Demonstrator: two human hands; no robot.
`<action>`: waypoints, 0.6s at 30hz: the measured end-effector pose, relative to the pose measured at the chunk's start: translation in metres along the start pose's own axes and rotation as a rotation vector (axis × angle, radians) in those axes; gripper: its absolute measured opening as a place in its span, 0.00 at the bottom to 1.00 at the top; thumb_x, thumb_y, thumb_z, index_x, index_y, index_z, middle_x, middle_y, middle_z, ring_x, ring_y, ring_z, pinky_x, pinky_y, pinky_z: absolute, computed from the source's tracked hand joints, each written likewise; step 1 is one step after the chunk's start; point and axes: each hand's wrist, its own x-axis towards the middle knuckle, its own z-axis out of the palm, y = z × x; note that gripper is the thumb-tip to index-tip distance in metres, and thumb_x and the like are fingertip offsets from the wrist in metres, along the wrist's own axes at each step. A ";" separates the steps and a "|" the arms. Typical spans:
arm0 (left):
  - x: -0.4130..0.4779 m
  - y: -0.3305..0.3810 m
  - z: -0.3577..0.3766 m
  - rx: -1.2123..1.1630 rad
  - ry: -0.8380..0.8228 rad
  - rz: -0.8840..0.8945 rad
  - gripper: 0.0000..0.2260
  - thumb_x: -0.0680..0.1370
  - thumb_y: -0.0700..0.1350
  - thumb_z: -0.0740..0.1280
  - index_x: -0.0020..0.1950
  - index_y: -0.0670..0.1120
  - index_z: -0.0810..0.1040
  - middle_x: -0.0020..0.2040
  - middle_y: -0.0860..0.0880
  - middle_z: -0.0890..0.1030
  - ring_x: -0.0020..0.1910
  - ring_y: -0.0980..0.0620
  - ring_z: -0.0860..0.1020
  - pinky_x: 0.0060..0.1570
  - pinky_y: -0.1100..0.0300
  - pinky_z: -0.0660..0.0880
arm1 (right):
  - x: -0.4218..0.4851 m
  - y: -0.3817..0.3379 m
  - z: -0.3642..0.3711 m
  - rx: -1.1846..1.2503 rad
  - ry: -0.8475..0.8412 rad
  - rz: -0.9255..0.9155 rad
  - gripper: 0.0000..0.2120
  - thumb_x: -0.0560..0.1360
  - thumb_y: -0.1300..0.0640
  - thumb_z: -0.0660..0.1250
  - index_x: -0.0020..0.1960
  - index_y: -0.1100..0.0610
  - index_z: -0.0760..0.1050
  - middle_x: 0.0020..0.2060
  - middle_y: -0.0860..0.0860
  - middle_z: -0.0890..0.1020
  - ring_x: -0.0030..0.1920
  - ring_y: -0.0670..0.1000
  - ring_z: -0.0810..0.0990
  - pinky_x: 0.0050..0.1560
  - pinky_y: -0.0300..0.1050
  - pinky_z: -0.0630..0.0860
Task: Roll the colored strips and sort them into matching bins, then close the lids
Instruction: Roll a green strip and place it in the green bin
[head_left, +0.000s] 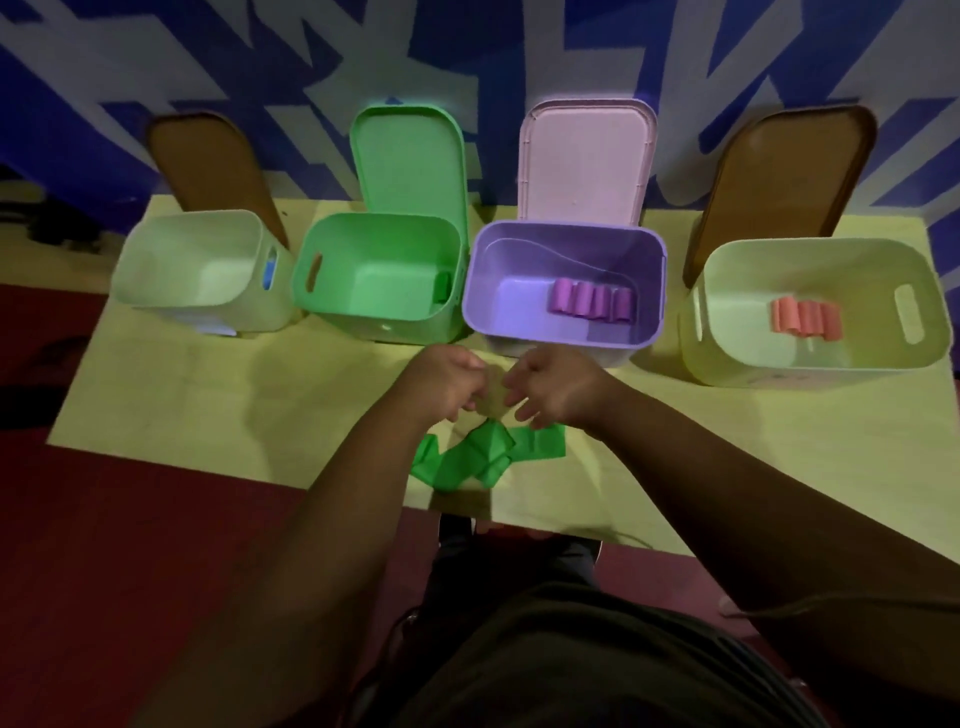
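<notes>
From the head view, your left hand (449, 382) and right hand (553, 387) meet above the surface (208, 395), fingers curled; whether either grip pinches anything cannot be told. The green strips (480, 456) lie crumpled just below them, in front of the open green bin (376, 273). They look light, soft and floppy: take one by an end and roll it tightly, or it may spring loose.

— Where do your green strips (470, 457) lie?
— Crumpled, unrolled, just below your two hands.
— And your bins?
— Beyond them, lids up: the green bin (379, 275) holds one roll, the purple bin (563, 283) a row of rolls.
</notes>
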 end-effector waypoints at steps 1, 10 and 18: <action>-0.001 -0.016 0.006 0.048 -0.002 -0.010 0.03 0.81 0.40 0.74 0.53 0.44 0.85 0.44 0.44 0.85 0.38 0.47 0.81 0.30 0.63 0.74 | 0.009 0.008 0.006 -0.130 0.060 0.015 0.09 0.85 0.60 0.60 0.50 0.57 0.77 0.43 0.58 0.85 0.35 0.53 0.82 0.39 0.43 0.83; -0.015 -0.107 0.056 0.539 0.081 0.122 0.22 0.72 0.42 0.78 0.64 0.43 0.77 0.61 0.42 0.78 0.60 0.39 0.79 0.57 0.46 0.79 | 0.038 0.055 0.046 -0.512 0.194 0.060 0.17 0.81 0.62 0.65 0.69 0.63 0.78 0.64 0.64 0.82 0.64 0.65 0.82 0.65 0.56 0.80; -0.015 -0.116 0.048 0.403 0.136 0.193 0.13 0.77 0.35 0.69 0.60 0.44 0.82 0.56 0.43 0.80 0.51 0.40 0.82 0.54 0.48 0.81 | 0.055 0.073 0.062 -0.582 0.229 0.022 0.16 0.79 0.63 0.67 0.65 0.66 0.76 0.55 0.63 0.84 0.56 0.62 0.85 0.57 0.57 0.83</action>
